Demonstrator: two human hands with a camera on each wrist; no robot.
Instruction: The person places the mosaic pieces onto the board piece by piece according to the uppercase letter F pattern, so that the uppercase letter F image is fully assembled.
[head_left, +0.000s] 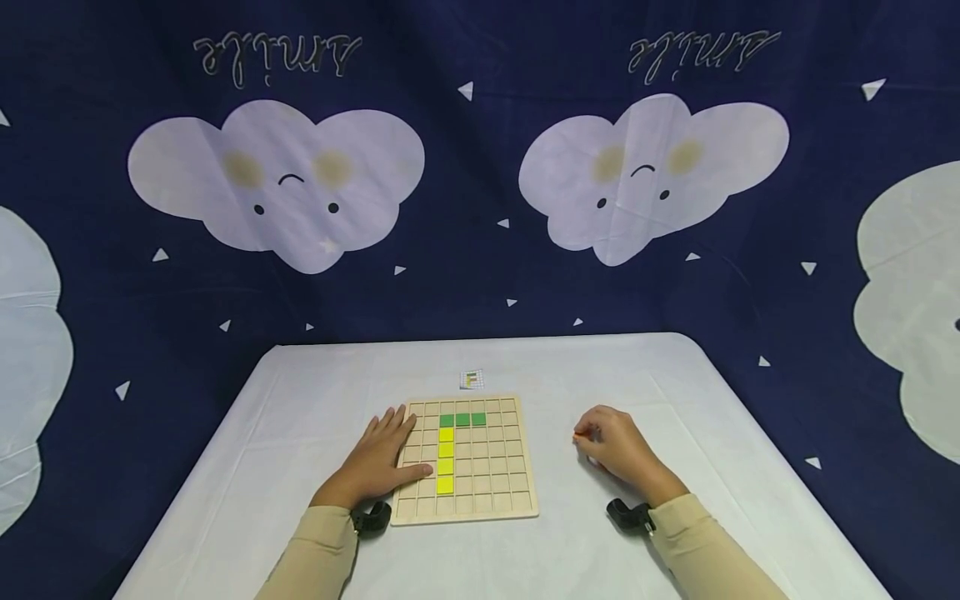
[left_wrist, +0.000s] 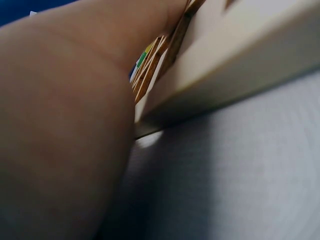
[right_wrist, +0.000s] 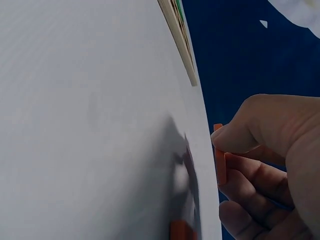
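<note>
A wooden grid board (head_left: 495, 475) lies on the table. Three green tiles (head_left: 462, 419) form a row near its far side, and several yellow tiles (head_left: 446, 450) run in a column below the leftmost green one. My left hand (head_left: 378, 458) rests on the board's left edge with fingers spread and thumb pointing inward. To the right of the board, above the table, my right hand (head_left: 617, 443) pinches a thin orange tile (right_wrist: 220, 155) between thumb and fingers. The left wrist view shows mostly the hand and the board's side (left_wrist: 225, 70).
A small printed card (head_left: 472, 380) with a coloured grid lies beyond the board. Another orange piece (right_wrist: 181, 230) shows at the bottom of the right wrist view. White cloth covers the table (head_left: 577, 542), and a dark blue cloud-patterned curtain (head_left: 465, 183) hangs behind it.
</note>
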